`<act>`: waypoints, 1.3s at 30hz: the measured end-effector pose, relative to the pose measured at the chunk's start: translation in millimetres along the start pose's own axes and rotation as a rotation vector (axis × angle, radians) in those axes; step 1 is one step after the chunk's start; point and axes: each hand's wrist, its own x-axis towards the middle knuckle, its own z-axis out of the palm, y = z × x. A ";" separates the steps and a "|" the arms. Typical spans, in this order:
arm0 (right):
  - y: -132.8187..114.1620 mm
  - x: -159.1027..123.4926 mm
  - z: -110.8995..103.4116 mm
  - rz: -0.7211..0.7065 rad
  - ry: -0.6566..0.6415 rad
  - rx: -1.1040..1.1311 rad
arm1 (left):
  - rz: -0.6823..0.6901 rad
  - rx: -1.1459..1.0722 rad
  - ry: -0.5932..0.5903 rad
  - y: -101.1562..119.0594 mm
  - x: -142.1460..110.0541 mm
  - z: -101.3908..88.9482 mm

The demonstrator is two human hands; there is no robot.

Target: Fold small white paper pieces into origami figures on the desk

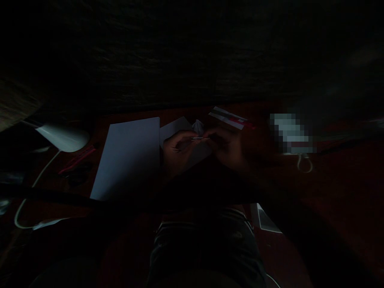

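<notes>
In dim light, my left hand and my right hand meet over the table. Their fingertips pinch a thin, pale folded piece of paper, seen almost edge-on. A small pointed paper shape shows just behind the fingers; whether it joins the held piece I cannot tell. Under and behind my left hand lies a white paper sheet. Left of that hand is a larger white sheet or pad, partly in shadow.
A pale strip with a red part lies behind my right hand. Farther right is a pixelated light object with a cord loop. At left are a white lamp-like object, its cable and a reddish long item.
</notes>
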 end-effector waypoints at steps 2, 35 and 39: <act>0.5 0.1 -0.8 -0.023 0.015 -0.003 | -0.010 0.038 0.021 -1.0 0.0 -0.6; 3.1 -1.1 -3.8 -0.134 -0.082 -0.114 | 0.172 0.092 -0.098 1.7 5.7 -3.7; 2.7 -0.3 -4.8 -0.136 -0.057 -0.133 | 0.078 0.045 -0.141 4.2 -0.3 0.5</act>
